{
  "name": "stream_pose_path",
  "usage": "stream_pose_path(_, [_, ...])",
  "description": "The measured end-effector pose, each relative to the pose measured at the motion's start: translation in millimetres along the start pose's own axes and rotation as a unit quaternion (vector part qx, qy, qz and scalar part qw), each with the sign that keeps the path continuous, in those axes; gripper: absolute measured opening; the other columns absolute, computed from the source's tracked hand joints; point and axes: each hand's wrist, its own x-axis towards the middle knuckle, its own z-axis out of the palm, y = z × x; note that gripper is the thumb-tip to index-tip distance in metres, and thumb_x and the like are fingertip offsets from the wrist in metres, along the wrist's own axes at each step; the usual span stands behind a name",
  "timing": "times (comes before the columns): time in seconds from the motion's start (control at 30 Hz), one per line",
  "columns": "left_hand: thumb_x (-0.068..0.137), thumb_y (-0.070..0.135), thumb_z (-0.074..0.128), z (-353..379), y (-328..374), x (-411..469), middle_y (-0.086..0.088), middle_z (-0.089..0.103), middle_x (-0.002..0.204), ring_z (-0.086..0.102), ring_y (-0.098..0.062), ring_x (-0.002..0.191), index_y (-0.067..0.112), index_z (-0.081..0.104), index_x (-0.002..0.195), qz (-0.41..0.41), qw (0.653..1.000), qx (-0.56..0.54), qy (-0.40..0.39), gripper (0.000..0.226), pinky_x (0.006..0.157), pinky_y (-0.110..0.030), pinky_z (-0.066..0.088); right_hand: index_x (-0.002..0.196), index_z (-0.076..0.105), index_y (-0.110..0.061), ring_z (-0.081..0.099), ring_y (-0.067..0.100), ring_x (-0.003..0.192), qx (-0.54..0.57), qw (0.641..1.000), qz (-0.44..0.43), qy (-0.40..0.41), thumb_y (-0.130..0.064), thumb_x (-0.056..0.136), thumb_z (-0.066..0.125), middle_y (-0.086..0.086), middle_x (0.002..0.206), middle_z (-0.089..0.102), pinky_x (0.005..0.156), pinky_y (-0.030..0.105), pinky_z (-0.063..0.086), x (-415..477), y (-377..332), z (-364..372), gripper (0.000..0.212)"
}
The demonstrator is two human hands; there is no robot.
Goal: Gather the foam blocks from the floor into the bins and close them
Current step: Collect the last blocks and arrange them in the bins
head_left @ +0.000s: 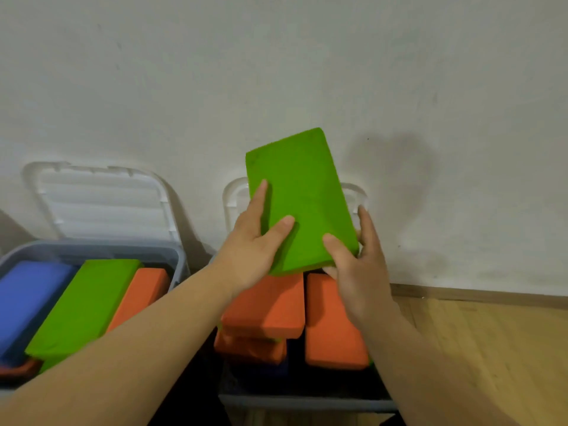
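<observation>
Both hands grip 1 held green block [302, 195], tilted, above R bin [307, 402]. L hand [255, 244]: thumb on top face. R hand [359, 265]: clasps lower right corner. R bin: 3 orange blocks [264, 305] visible. L bin [92, 249], top layer: 1 blue block [27, 299], 1 second green block [86, 302], 1 orange block [141, 290]. 2 lids [101, 201] up, against wall.

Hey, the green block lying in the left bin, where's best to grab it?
Probably its near end, from above: the green block lies on top, that end exposed, while the blue block and orange block crowd its long sides.
</observation>
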Motion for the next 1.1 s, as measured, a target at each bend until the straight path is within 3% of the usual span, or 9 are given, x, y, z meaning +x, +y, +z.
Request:
stream_pose_path(0.17, [0.097,0.043,0.064,-27,8,0,-0.002,0.039,0.153,0.042,-0.013,0.138,0.043,0.03,0.159,-0.009,0.981,0.187,0.051,0.07,0.096,-0.008,0.024,0.148,0.044,-0.048,0.068,0.014,0.115,-0.044,0.986,-0.011,-0.162,-0.042,0.087,0.071,-0.009,0.129,0.07,0.101,0.042,0.053,-6,18,13,0.067])
stream_pose_path(0.27, [0.097,0.053,0.06,-36,11,1,-0.007,0.041,0.15,0.046,-0.022,0.136,0.039,0.037,0.157,-0.049,0.965,0.258,0.019,0.066,0.096,-0.015,0.029,0.147,0.05,-0.04,0.068,0.009,0.115,-0.044,0.982,0.028,-0.184,-0.044,0.094,0.064,-0.011,0.125,0.072,0.103,0.041,0.052,-4,34,11,0.055])
stream_pose_path(0.4, [0.088,0.078,0.034,-18,-16,-13,-0.009,0.027,0.16,0.032,-0.034,0.145,0.025,0.047,0.141,-0.047,0.887,0.459,-0.03,0.076,0.115,-0.048,0.036,0.144,0.049,-0.052,0.056,0.0,0.124,-0.167,0.972,0.039,-0.16,-0.07,0.09,0.047,-0.012,0.134,0.063,0.111,0.04,0.045,-10,64,15,0.057])
stream_pose_path(0.5, [0.092,0.07,0.025,-7,-34,-16,-0.005,0.029,0.163,0.025,-0.03,0.149,0.02,0.04,0.145,-0.013,0.897,0.441,-0.026,0.074,0.117,-0.051,0.034,0.141,0.033,-0.072,0.063,0.002,0.12,-0.082,0.983,0.074,-0.147,-0.078,0.08,0.056,-0.015,0.134,0.064,0.106,0.04,0.05,-11,79,16,0.066])
stream_pose_path(0.6, [0.101,0.065,0.029,-9,-37,-8,-0.004,0.018,0.168,0.021,-0.03,0.151,0.039,0.019,0.16,-0.016,0.891,0.45,-0.053,0.065,0.12,-0.051,0.03,0.121,0.027,-0.089,0.068,0.005,0.113,-0.059,0.983,0.091,-0.149,-0.071,0.077,0.064,-0.013,0.127,0.069,0.098,0.038,0.054,-4,80,14,0.06])
stream_pose_path(0.73, [0.088,0.079,0.008,-12,-37,-6,-0.006,0.014,0.168,0.02,-0.031,0.152,0.05,0.015,0.159,-0.018,0.876,0.478,-0.064,0.077,0.121,-0.052,0.028,0.128,0.032,-0.075,0.068,-0.003,0.107,-0.059,0.98,0.083,-0.169,-0.04,0.1,0.063,-0.021,0.119,0.07,0.088,0.021,0.053,-1,74,15,0.055])
stream_pose_path(0.8, [0.084,0.082,0.002,-13,-37,-6,-0.006,0.015,0.168,0.019,-0.031,0.152,0.05,0.017,0.159,-0.014,0.869,0.491,-0.055,0.083,0.121,-0.053,0.027,0.13,0.031,-0.073,0.066,-0.008,0.106,-0.069,0.977,0.08,-0.183,-0.04,0.102,0.058,-0.026,0.121,0.067,0.084,0.014,0.051,-1,74,13,0.051])
stream_pose_path(1.03, [0.08,0.092,0.007,-17,-41,-9,-0.006,0.011,0.168,0.024,-0.037,0.15,0.051,0.015,0.159,-0.02,0.88,0.471,-0.063,0.09,0.12,-0.056,0.029,0.134,0.045,-0.07,0.058,0.002,0.129,0.012,0.965,0.174,-0.197,-0.061,0.097,0.054,-0.028,0.139,0.059,0.107,0.042,0.047,-1,90,13,0.038])
stream_pose_path(1.1, [0.08,0.091,0.008,-16,-39,-10,-0.005,0.011,0.168,0.023,-0.038,0.149,0.051,0.015,0.159,-0.021,0.879,0.471,-0.064,0.089,0.12,-0.056,0.029,0.135,0.043,-0.072,0.053,0.01,0.136,0.023,0.957,0.223,-0.182,-0.082,0.081,0.059,-0.023,0.146,0.055,0.113,0.054,0.041,-4,107,13,0.057])
